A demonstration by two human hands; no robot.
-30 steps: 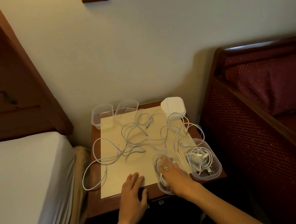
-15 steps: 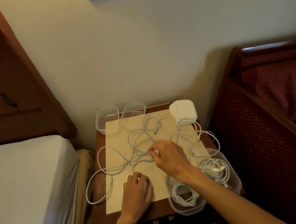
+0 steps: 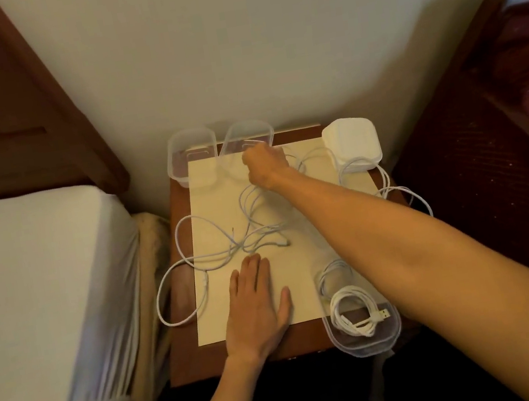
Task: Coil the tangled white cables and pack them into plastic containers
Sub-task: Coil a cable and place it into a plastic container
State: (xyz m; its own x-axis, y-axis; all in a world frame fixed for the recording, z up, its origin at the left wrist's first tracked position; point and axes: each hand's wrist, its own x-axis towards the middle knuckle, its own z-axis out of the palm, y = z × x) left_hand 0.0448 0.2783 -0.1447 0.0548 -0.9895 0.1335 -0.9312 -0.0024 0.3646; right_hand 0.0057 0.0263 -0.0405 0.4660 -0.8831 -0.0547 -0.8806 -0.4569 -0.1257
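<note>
One coiled cable [image 3: 356,316] already lies packed in the clear container [image 3: 365,345] at the near right corner of the desk [image 3: 191,361], its USB plug pointing right. More looped cable [image 3: 331,271] shows just beyond it, under our right forearm; we cannot tell whether that sits in a second container. So we judge the job partly done.

What remains is the tangle of white cables [image 3: 254,233] spread over the cream mat [image 3: 219,207] in the middle of the desk, with one long loop [image 3: 165,285] hanging over the left edge toward the bed [image 3: 42,270] and other strands running to the white box [image 3: 352,143] at the far right corner. Two empty containers [image 3: 192,156] stand side by side at the far edge against the wall, waiting to be filled. We would say most of the coiling is yet to come.

Our right hand [image 3: 264,165] is stretched far forward, just in front of the right-hand empty container [image 3: 248,140], with its fingers curled into a fist. Strands of the tangle rise toward it, so it appears to grip a cable, though the grip itself is hidden from us. Our left hand [image 3: 256,309] lies flat on the near part of the mat, fingers straight and spread, pressing it down, its fingertips just short of the tangle.
</note>
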